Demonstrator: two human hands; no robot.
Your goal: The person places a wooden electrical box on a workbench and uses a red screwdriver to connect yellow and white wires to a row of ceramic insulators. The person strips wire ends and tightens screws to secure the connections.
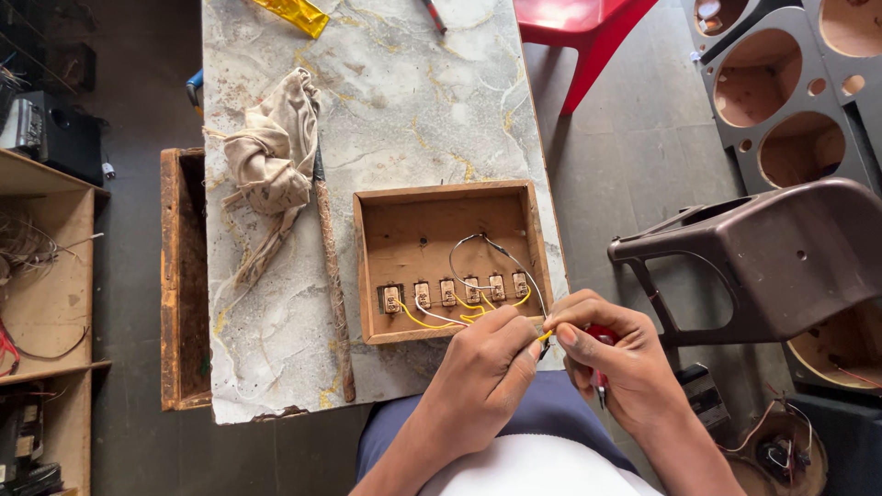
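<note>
A shallow open wooden box point(369, 276) lies on the marble-patterned table point(404, 101). Inside it sits a row of several small switch parts point(457, 291), joined by yellow wires point(441, 322) and a looped grey wire point(478, 241). My left hand point(482, 377) pinches a yellow wire end at the box's near right corner. My right hand point(616, 358) meets it fingertip to fingertip on the same wire. A red-handled tool point(602, 336) is tucked in the right palm, its tip poking out below the hand.
A crumpled beige rag point(271, 156) and a long thin stick point(333, 276) lie left of the box. A yellow object point(294, 13) rests at the far edge. A red chair point(588, 28), a brown stool point(781, 257) and round-holed speaker panels point(781, 83) stand to the right.
</note>
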